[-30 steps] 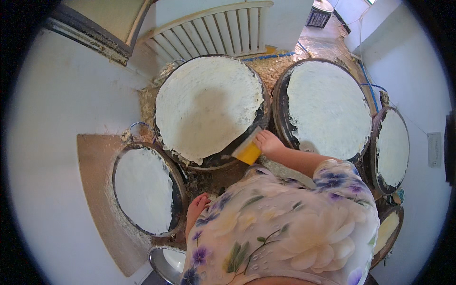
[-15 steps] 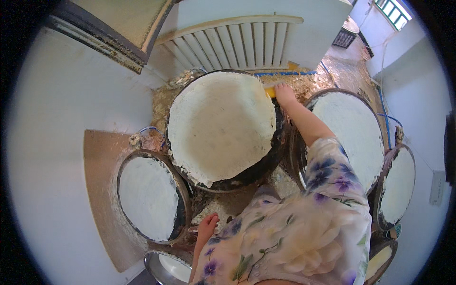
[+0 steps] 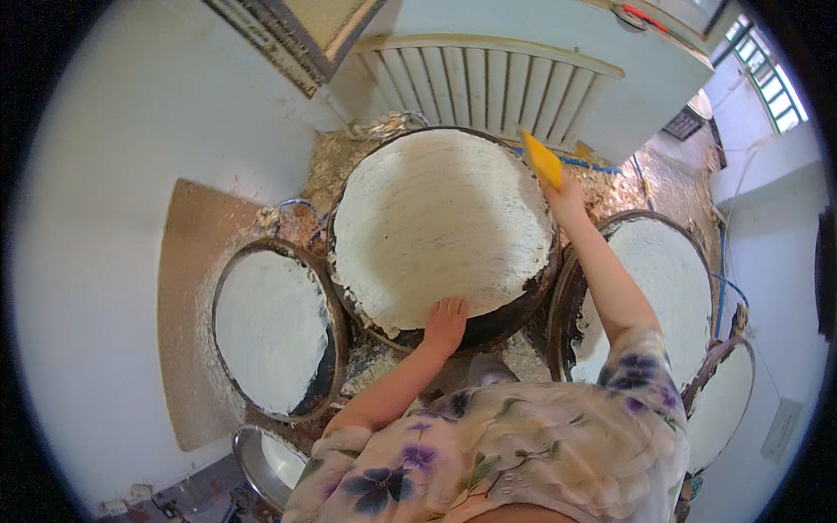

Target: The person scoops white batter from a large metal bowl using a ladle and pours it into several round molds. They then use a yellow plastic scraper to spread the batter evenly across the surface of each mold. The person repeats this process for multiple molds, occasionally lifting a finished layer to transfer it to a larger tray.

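A round griddle [image 3: 501,329] in front of me carries a wide, thin sheet of pale batter [image 3: 427,227], its edge ragged and the dark metal showing along the near right rim. My left hand [image 3: 446,326] rests on the sheet's near edge, fingers stretched forward over it and holding nothing visible. Beyond the far right rim, my right hand [image 3: 567,196] grips a flat yellow scraper [image 3: 542,159], its blade tilted up and apart from the batter. A shadow darkens the middle of the sheet.
Smaller batter-covered griddles stand to the left [image 3: 270,331] and right [image 3: 663,270], with another round pan [image 3: 724,401] beyond the right one. A metal bowl [image 3: 253,462] sits at lower left. Behind are a slatted radiator [image 3: 488,83], a blue hose [image 3: 588,163] and scattered pale scraps.
My left hand has come forward from beside my body onto the sheet's near edge. My right hand has raised the scraper off the far right rim. The view has shifted.
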Available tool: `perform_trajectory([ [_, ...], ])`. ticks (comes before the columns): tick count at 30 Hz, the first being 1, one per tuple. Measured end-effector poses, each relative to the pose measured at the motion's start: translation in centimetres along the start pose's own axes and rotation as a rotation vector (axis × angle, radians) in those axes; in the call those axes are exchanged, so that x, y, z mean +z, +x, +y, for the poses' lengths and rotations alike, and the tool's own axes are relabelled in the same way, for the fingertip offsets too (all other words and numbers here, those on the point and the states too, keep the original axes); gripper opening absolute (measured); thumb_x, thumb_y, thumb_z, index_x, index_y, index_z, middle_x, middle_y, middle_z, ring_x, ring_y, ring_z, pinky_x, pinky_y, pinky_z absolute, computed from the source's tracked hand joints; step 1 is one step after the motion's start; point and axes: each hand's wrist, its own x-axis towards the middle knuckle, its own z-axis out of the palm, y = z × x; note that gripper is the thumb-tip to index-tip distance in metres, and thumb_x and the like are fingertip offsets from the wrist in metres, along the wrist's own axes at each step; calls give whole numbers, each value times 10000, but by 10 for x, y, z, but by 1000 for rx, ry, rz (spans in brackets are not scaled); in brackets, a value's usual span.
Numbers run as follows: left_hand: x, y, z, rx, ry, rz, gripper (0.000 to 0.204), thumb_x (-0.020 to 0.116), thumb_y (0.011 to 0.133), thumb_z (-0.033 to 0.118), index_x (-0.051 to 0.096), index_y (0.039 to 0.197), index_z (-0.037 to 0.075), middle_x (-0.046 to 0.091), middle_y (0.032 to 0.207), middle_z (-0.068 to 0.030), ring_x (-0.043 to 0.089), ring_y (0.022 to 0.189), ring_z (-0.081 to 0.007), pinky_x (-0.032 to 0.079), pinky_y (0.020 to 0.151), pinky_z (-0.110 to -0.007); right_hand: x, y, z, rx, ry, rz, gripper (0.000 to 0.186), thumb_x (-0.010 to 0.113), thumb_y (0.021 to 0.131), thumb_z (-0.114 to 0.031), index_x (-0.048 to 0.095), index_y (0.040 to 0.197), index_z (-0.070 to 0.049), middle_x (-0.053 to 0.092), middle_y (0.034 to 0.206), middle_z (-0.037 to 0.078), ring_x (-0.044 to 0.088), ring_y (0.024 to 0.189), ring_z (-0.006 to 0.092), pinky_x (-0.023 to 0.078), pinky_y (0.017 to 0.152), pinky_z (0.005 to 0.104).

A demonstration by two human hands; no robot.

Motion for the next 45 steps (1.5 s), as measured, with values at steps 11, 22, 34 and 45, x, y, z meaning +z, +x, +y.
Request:
perform_trajectory([
  [11, -55, 18, -66, -587, -417, 481, 157, 593, 747, 130, 488, 703, 22, 470, 714, -146, 463, 692, -336, 388, 607, -385, -38, -168, 43, 278, 535, 113, 233, 531, 812, -84, 552, 1035, -21, 593, 964, 31, 527, 917, 132, 386, 809, 261],
  [22, -264, 52, -120, -226, 242, 813, 197, 571, 791, 117, 441, 695, 4, 451, 703, -129, 442, 667, -287, 371, 585, -356, -10, -210, 17, 226, 585, -71, 270, 539, 771, -34, 544, 1041, -31, 599, 931, 44, 526, 856, 128, 403, 769, 258],
  [34, -394, 17, -27, 132, 224, 559, 92, 552, 792, 65, 484, 821, 11, 512, 794, -133, 502, 701, -288, 416, 610, -342, -13, -360, 2, 231, 494, -115, 258, 571, 753, -69, 553, 1009, -45, 603, 851, 64, 537, 799, 140, 425, 729, 288],
  [45, -415, -161, 54, 108, -110, 182, 92, 552, 788, 45, 478, 779, -9, 451, 653, -91, 432, 597, -171, 383, 585, -247, -52, -500, -50, -9, 533, 47, 391, 705, 664, -152, 570, 1006, -20, 466, 1167, 131, 455, 1055, 190, 355, 901, 317],
])
